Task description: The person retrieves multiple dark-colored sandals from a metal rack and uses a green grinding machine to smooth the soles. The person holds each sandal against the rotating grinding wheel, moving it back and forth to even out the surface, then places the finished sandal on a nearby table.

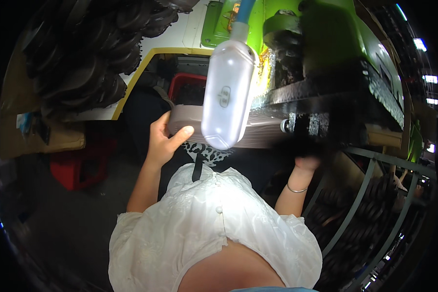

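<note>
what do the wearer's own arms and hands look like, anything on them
Both arms wear short, loose white sleeves with a faint raised pattern, leaving the forearms bare. The left hand has no glove, and no jewellery shows on it. A thin silver-coloured bangle circles the right wrist; the right hand is mostly lost in shadow.

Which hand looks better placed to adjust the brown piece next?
Probably the left: the left hand holds the brown piece at its left end, thumb in plain view. The right hand is mostly lost in darkness near the green machine, so its grip cannot be judged.
</note>
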Demonstrator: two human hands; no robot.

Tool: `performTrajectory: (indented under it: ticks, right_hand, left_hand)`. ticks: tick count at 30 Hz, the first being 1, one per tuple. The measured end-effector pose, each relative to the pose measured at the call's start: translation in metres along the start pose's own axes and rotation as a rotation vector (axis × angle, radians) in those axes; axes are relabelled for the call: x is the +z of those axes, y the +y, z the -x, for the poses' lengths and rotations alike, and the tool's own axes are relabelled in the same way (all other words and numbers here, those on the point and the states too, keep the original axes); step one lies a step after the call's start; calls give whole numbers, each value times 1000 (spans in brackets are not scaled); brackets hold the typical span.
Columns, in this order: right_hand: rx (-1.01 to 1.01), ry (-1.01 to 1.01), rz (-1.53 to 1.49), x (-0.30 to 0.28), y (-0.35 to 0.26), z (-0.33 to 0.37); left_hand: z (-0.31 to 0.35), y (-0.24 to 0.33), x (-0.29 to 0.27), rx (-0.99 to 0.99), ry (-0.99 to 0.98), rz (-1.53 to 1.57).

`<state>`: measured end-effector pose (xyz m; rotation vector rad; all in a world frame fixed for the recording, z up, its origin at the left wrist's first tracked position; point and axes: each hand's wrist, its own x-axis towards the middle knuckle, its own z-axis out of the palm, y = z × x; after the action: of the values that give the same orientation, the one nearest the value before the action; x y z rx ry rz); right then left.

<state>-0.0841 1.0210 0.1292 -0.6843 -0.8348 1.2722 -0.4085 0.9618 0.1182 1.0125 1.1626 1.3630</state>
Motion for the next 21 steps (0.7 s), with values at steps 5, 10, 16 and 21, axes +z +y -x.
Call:
performTrajectory:
  ticks: [5,10,16,21]
  right_hand:
    - [79,-143,-213,6,26,8]
    - [32,-204,-83,48,37,10]
    - [54,-212,-26,69,44,9]
    - [75,-232,235,74,42,3]
  left_hand:
    - [16,2,-28,-61,48,-35]
    - [45,-4,-48,-81,176,-74]
    - [65,-16,-69,-122,215,-45]
    - [62,-31,-80,-301,34,-99]
